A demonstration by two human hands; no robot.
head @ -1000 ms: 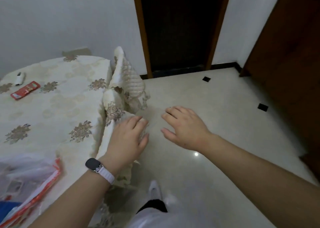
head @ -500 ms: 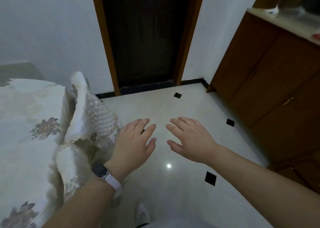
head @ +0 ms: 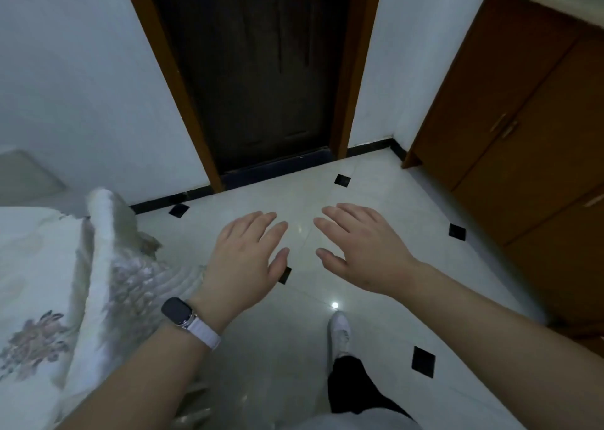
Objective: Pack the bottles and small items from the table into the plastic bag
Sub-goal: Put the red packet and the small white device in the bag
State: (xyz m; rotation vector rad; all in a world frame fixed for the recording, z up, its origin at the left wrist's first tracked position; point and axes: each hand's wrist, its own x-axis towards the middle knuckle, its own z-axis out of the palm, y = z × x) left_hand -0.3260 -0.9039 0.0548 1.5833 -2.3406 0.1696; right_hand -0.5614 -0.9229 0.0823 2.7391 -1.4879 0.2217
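Observation:
My left hand (head: pixel 245 259), with a watch on its wrist, hovers palm down over the tiled floor with straight fingers and holds nothing. My right hand (head: pixel 362 249) hovers beside it, also flat and empty. The table (head: pixel 36 266) under its floral cloth fills the left edge, and its draped corner hangs just left of my left wrist. No bottles, small items or plastic bag are in view.
A dark wooden door (head: pixel 261 69) stands straight ahead. A brown cabinet (head: pixel 523 119) runs along the right wall. My white shoe (head: pixel 340 331) is on the glossy floor (head: pixel 376 348) below my hands.
The view has swung right, away from the table top, so the bag and the small items have left the frame. Both hands stayed flat and empty and moved off the cloth.

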